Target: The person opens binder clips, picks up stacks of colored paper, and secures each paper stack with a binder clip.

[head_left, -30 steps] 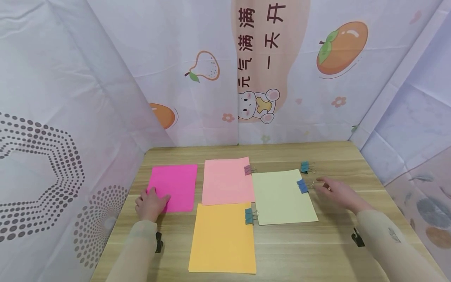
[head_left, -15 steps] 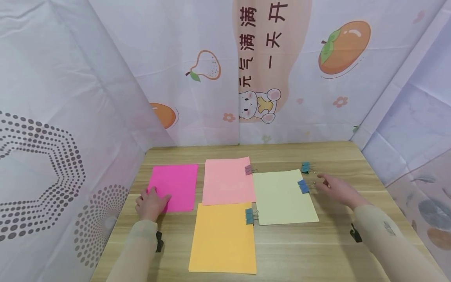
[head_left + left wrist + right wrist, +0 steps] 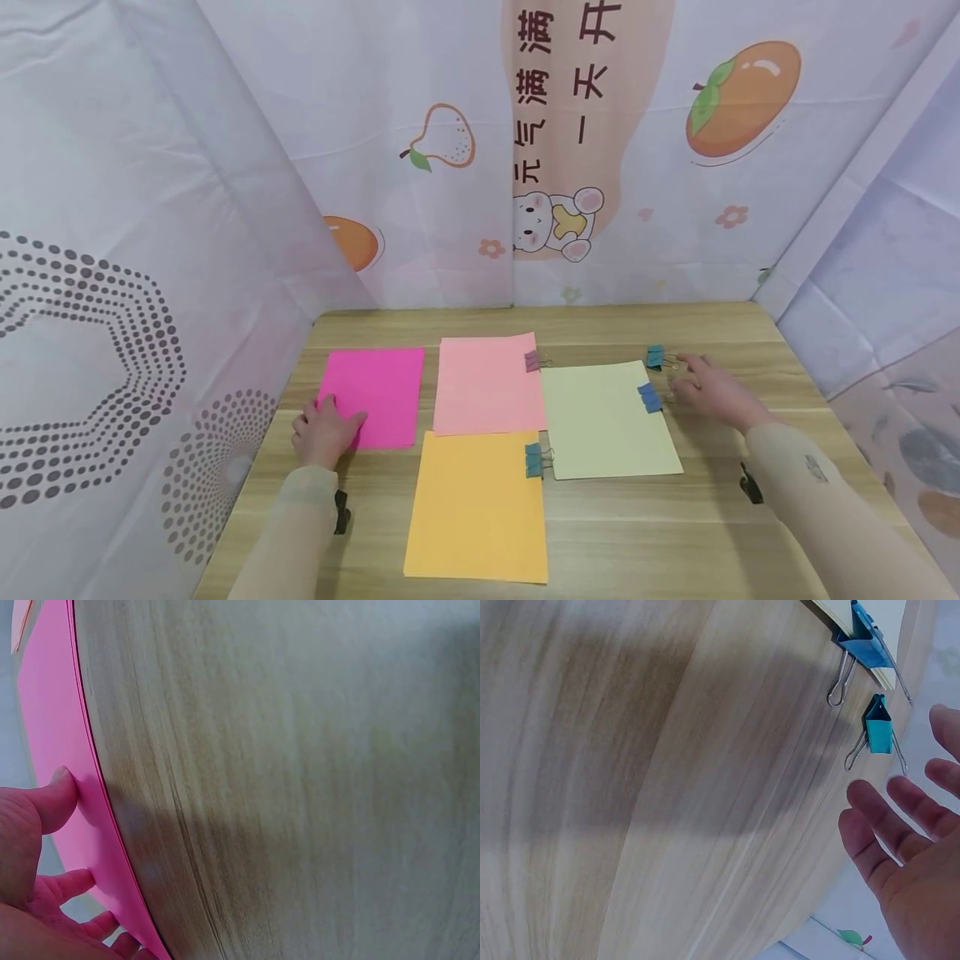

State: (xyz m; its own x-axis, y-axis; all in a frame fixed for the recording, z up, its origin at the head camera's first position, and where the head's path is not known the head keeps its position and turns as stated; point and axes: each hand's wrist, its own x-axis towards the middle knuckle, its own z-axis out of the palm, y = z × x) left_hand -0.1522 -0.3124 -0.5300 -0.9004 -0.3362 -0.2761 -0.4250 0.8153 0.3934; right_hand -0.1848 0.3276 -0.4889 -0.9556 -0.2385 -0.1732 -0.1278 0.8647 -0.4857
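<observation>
My left hand point(image 3: 325, 433) rests on the near left corner of a magenta paper stack point(image 3: 382, 387), its fingers spread; in the left wrist view the thumb and fingertips touch the sheets point(image 3: 60, 712). No clip shows on that stack. At the right, my right hand point(image 3: 720, 396) is held out with fingers loosely extended, holding nothing. Its fingertips are close to the wire handles of a loose teal binder clip point(image 3: 656, 357), also seen standing on the table in the right wrist view point(image 3: 880, 735). Just nearer, a blue binder clip point(image 3: 649, 397) grips the pale yellow paper stack point(image 3: 611, 429).
A light pink paper stack point(image 3: 487, 387) bears a purplish clip point(image 3: 532, 361) on its right edge. Nearer lies an orange-yellow stack point(image 3: 476, 508) with a teal clip point(image 3: 533, 460). Printed cloth point(image 3: 450, 208) hangs behind the wooden table point(image 3: 630, 533) and along its sides.
My right hand has moved slightly away from me, from beside the blue clip toward the loose teal clip. The left hand stays on the magenta stack. The head view has shifted a little.
</observation>
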